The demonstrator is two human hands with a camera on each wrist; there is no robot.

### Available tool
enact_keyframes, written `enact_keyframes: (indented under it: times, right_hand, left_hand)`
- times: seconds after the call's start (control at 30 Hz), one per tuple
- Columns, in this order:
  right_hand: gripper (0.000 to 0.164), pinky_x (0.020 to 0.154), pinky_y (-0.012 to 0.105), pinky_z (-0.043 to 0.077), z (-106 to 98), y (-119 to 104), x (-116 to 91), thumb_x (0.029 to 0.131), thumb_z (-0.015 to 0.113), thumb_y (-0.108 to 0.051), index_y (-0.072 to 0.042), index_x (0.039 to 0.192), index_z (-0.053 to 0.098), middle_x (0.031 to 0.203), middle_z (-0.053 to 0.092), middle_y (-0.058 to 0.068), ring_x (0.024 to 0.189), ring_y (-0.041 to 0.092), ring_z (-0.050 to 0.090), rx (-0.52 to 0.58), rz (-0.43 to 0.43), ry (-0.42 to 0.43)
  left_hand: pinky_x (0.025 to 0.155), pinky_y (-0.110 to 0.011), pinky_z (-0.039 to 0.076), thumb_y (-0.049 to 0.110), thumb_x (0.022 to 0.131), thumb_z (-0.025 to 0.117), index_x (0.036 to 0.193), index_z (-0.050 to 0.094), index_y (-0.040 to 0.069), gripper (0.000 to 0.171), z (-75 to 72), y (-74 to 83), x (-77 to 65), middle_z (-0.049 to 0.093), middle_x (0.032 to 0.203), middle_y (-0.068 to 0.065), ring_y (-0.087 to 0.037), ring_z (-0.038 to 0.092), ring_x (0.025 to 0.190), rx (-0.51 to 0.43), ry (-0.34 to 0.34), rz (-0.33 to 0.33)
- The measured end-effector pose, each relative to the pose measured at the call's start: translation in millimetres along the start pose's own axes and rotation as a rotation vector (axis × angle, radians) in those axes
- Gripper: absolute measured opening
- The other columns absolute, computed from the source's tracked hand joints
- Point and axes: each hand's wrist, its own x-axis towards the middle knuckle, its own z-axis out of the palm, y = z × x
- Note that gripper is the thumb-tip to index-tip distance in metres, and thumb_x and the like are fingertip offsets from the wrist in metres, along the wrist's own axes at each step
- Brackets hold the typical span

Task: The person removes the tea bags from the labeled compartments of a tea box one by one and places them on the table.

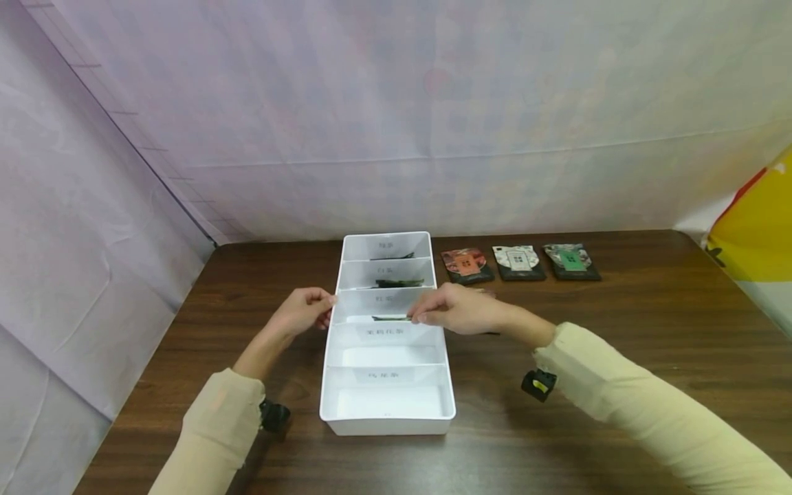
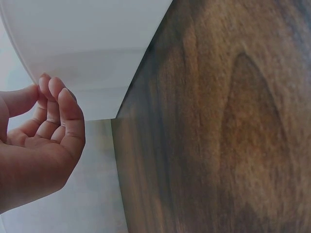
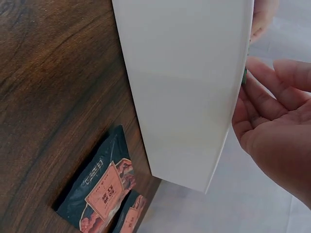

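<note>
A long white divided box (image 1: 386, 426) stands on the table, its compartments marked with printed labels. My left hand (image 1: 303, 313) pinches the box's left rim between thumb and fingers; the left wrist view shows this hand (image 2: 46, 131) at the rim. Over the third compartment from the back is my right hand (image 1: 460, 309), its fingertips by a tea sachet (image 1: 390, 318) whose edge shows there. In the right wrist view the right hand's thumb stands apart from its loosely bent fingers. Dark sachets also stand in the second compartment (image 1: 399, 282) and the rearmost one (image 1: 396, 257).
Right of the box, a red-labelled sachet (image 1: 467, 265), a white-labelled sachet (image 1: 518, 262) and a green-labelled sachet (image 1: 572, 262) lie in a row. Another red-labelled sachet (image 3: 104, 194) lies close to the box, mostly hidden under my right hand in the head view. A pale curtain (image 1: 396, 137) hangs behind.
</note>
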Motion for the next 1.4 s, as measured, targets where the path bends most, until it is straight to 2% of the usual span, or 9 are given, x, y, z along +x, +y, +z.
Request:
enact_keyframes:
  times: [0.5,0.83,0.93,0.97,1.07,1.13,1.2,1.33,1.4]
  right_hand:
    - [0.018,0.086,0.036,0.047,-2.8,0.2,-2.1,0.09,0.054,-0.003,0.003,0.101,0.067,0.107,0.063,0.016,0.105,0.028,0.057,0.019,-0.007,0.045]
    - [0.019,0.078,0.031,0.049,-14.6,-5.9,-5.3,0.091,0.051,-0.002,0.001,0.103,0.067,0.111,0.062,0.016,0.104,0.024,0.057,0.035,0.024,0.072]
    - [0.02,0.056,0.027,0.048,-20.5,-9.1,-6.7,0.092,0.05,-0.003,0.002,0.104,0.065,0.11,0.061,0.016,0.066,0.014,0.06,0.064,0.024,0.071]
    - [0.02,0.049,0.026,0.044,-22.5,-11.0,-7.2,0.093,0.05,-0.003,0.002,0.104,0.065,0.11,0.061,0.016,0.054,0.011,0.055,0.077,0.025,0.071]
    - [0.02,0.044,0.024,0.039,-28.7,-15.3,-8.2,0.093,0.049,-0.003,0.002,0.105,0.065,0.109,0.062,0.016,0.04,0.004,0.035,0.072,0.019,0.093]
    - [0.02,0.051,0.025,0.043,-33.5,-18.6,-9.2,0.092,0.05,-0.003,0.001,0.104,0.066,0.108,0.063,0.014,0.05,0.004,0.044,0.054,0.015,0.119]
    - [0.02,0.059,0.025,0.045,-38.7,-21.6,-10.9,0.092,0.051,-0.004,0.0,0.103,0.067,0.109,0.063,0.013,0.056,0.005,0.045,0.03,0.014,0.146]
    - [0.02,0.055,0.027,0.042,-50.2,-25.8,-16.8,0.092,0.051,-0.005,-0.004,0.104,0.068,0.109,0.063,0.01,0.05,0.008,0.039,0.014,0.044,0.182]
    - [0.021,0.058,0.028,0.044,-56.0,-27.0,-20.2,0.093,0.05,-0.006,-0.005,0.105,0.067,0.109,0.063,0.009,0.053,0.008,0.047,0.0,0.063,0.195]
  left_hand:
    - [0.06,-0.03,0.049,0.007,0.094,0.05,0.087,0.054,-0.009,0.018,0.4,0.3,0.4,0.052,0.066,-0.004,-0.012,0.052,0.058,0.011,0.009,-0.004]
    - [0.06,-0.031,0.049,0.008,0.094,0.051,0.086,0.054,-0.008,0.018,-0.5,-0.7,1.1,0.052,0.065,-0.004,-0.012,0.051,0.057,0.005,0.008,-0.007]
    - [0.06,-0.031,0.049,0.008,0.094,0.051,0.086,0.054,-0.007,0.018,-0.4,-0.2,0.5,0.052,0.066,-0.005,-0.012,0.051,0.058,0.005,0.007,-0.008]
    - [0.06,-0.031,0.048,0.008,0.094,0.051,0.085,0.054,-0.007,0.018,-0.3,-0.2,0.3,0.052,0.066,-0.005,-0.012,0.051,0.058,0.003,0.007,-0.01]
    - [0.061,-0.03,0.048,0.008,0.094,0.05,0.085,0.054,-0.007,0.018,-0.4,-0.5,0.0,0.052,0.066,-0.005,-0.012,0.051,0.058,0.008,0.006,-0.009]
    - [0.061,-0.03,0.049,0.008,0.094,0.05,0.085,0.054,-0.007,0.018,-0.4,-0.7,0.1,0.052,0.066,-0.005,-0.013,0.051,0.058,0.009,0.007,-0.008]
    - [0.061,-0.031,0.049,0.008,0.094,0.05,0.085,0.054,-0.007,0.018,-0.5,-0.8,0.3,0.052,0.066,-0.005,-0.013,0.051,0.058,0.01,0.007,-0.007]
    - [0.06,-0.031,0.049,0.008,0.094,0.05,0.085,0.054,-0.007,0.018,-0.2,-0.8,0.2,0.052,0.065,-0.004,-0.013,0.051,0.057,0.004,0.009,-0.007]
    - [0.06,-0.031,0.048,0.008,0.094,0.05,0.085,0.054,-0.008,0.018,-0.1,-0.8,0.1,0.052,0.066,-0.004,-0.013,0.051,0.057,0.003,0.008,-0.005]
